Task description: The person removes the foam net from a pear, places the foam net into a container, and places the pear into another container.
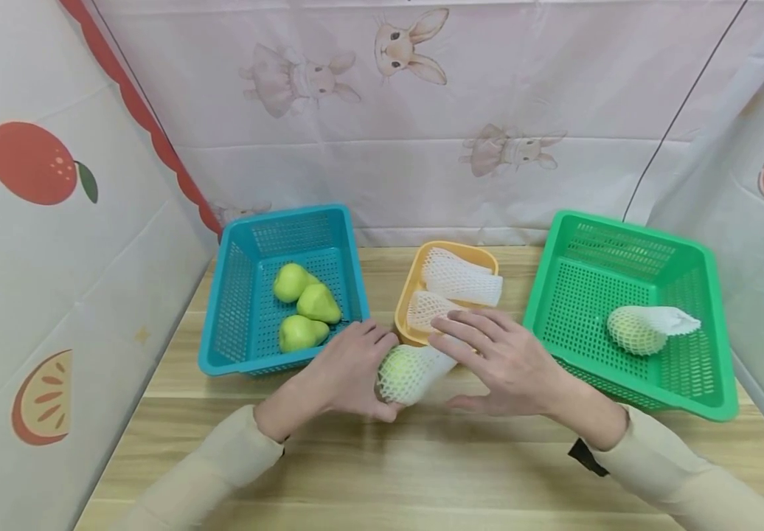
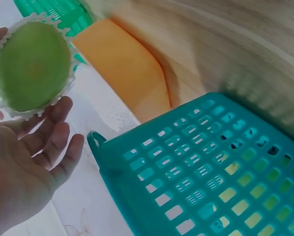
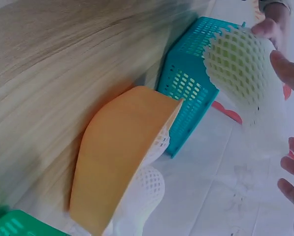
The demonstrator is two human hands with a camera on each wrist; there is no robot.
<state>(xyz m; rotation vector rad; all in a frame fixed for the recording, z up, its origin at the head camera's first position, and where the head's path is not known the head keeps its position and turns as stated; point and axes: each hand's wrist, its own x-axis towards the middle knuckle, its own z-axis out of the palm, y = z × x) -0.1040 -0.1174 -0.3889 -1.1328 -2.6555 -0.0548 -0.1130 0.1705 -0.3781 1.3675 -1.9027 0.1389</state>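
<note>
My left hand grips a green pear in a white foam net sleeve, thumb on one side and fingers on the other. The pear's rounded end shows bare at the net's opening in the left wrist view. Loose and narrower, the other end of the net points toward my right hand. That hand is spread beside it, fingers extended and apart, with nothing gripped. Just beyond both hands stands a small orange tray, where more white foam nets lie, partly behind my right fingers.
At the left, a blue basket holds three bare green pears. A green basket at the right contains one netted pear. All stand on a wooden table, with printed cloth hanging behind.
</note>
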